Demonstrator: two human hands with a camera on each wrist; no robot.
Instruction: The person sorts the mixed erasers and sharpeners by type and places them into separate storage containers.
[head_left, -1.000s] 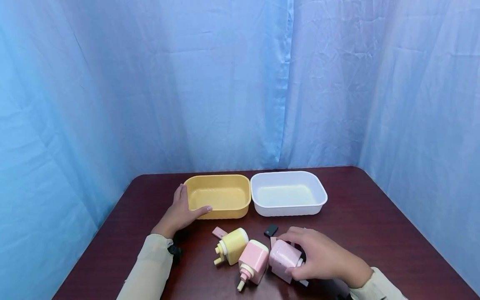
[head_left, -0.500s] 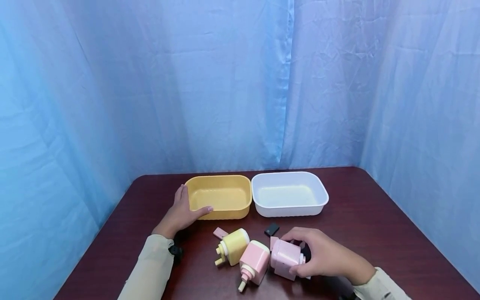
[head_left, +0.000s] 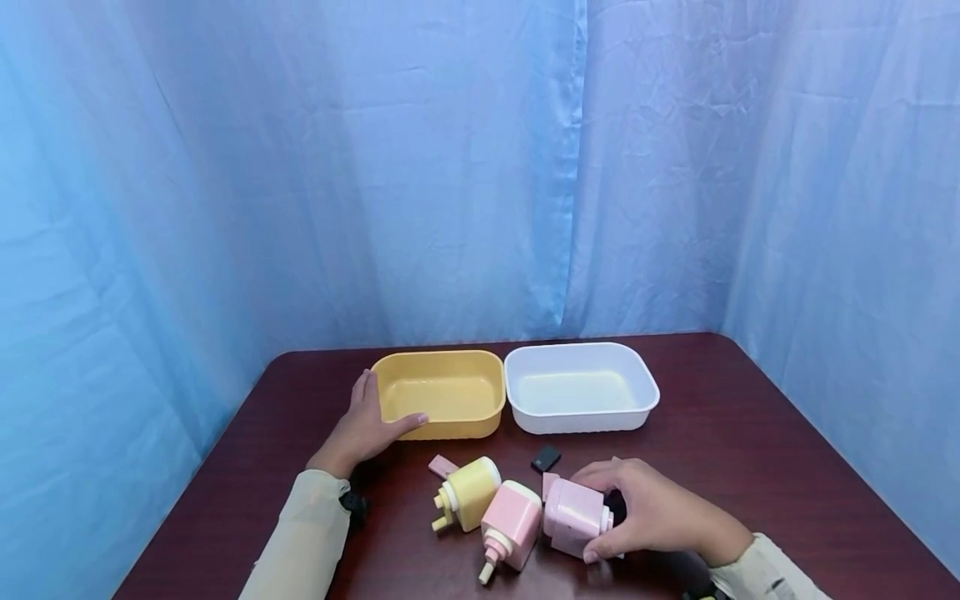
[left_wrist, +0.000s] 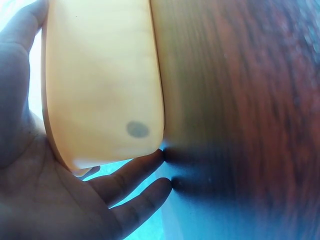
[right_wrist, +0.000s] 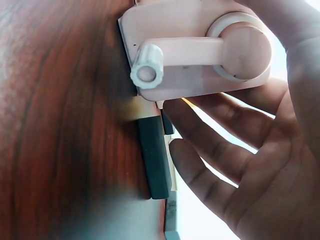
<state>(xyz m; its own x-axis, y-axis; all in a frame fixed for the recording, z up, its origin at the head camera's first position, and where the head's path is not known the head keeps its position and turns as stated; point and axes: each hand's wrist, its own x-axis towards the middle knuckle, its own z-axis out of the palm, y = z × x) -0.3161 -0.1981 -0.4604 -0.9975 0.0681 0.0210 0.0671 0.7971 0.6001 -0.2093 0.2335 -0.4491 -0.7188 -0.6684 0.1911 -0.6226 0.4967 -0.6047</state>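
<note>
My left hand [head_left: 367, 425] grips the left end of the yellow plastic bin [head_left: 465, 427]; the thumb lies along its front wall. In the left wrist view, the fingers [left_wrist: 132, 175] reach behind the bin's corner [left_wrist: 105, 100]. My right hand [head_left: 656, 517] holds a lilac hand-crank pencil sharpener [head_left: 573, 512] between thumb and fingers, low at the table. Its crank arm and pale knob [right_wrist: 147, 67] show in the right wrist view. Left of it lie a pink crank sharpener [head_left: 513, 512] and a yellow crank sharpener [head_left: 472, 492].
A white bin [head_left: 581, 423] stands against the yellow one's right side. A small black block [head_left: 546, 458] and a pink block [head_left: 442, 466] lie on the dark red table [head_left: 742, 433]. Near the right fingers is a dark block [right_wrist: 154, 157]. Blue curtains [head_left: 465, 167] enclose the table.
My right hand has turned the lilac sharpener so its crank end points more to the right, shifting it slightly. My left hand keeps its hold on the yellow bin.
</note>
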